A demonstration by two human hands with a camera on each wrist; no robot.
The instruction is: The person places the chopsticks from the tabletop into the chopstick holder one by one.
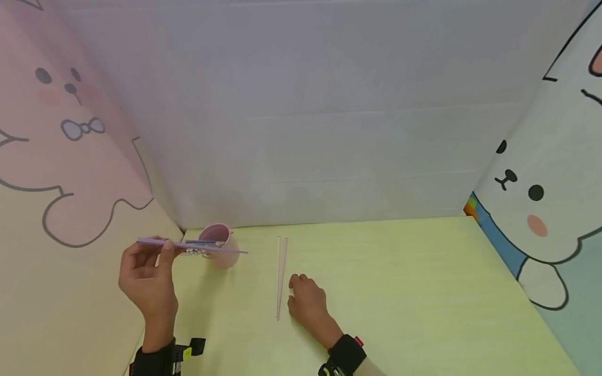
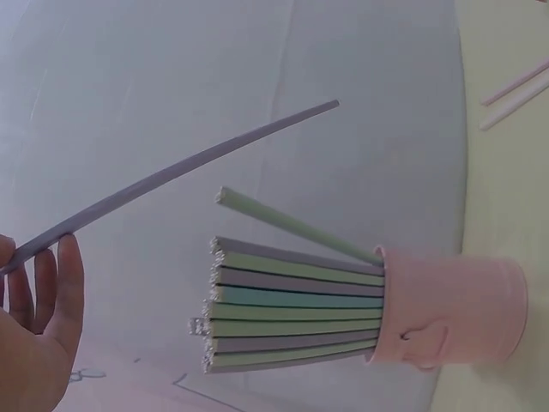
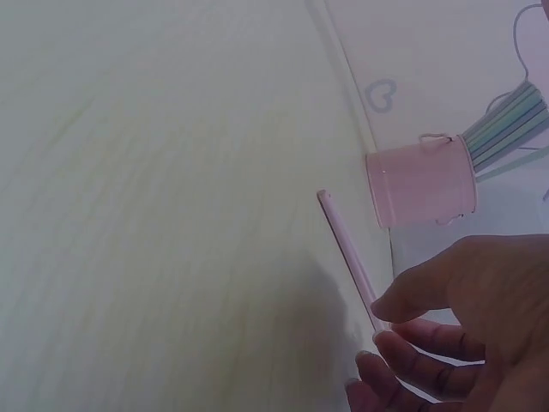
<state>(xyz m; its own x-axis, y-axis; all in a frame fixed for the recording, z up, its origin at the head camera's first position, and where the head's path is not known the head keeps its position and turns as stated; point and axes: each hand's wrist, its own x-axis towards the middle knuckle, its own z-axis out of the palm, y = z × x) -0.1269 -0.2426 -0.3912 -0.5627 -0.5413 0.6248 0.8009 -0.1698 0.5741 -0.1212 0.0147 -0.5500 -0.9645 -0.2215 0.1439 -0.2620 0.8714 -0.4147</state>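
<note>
My left hand (image 1: 149,282) pinches a long, thin purple stick (image 2: 171,176) between thumb and fingers, at the left. Held nearly level, the stick overlaps the pink bucket-like cup (image 1: 224,259) in the head view. Several green, purple and teal sticks (image 2: 296,313) fill that cup, with speckled white ends pointing out. Two pale pink sticks (image 1: 280,282) lie almost parallel on the table. My right hand (image 1: 310,305) is just right of them, fingers loosely bent. In the right wrist view its thumb and fingertips are close over a pink stick (image 3: 345,245).
The light yellow-green table (image 1: 414,292) ends at a pale curtain-like backdrop (image 1: 329,156). Cartoon-printed panels (image 1: 541,219) rise on both sides. The cup stands near the table's back left corner.
</note>
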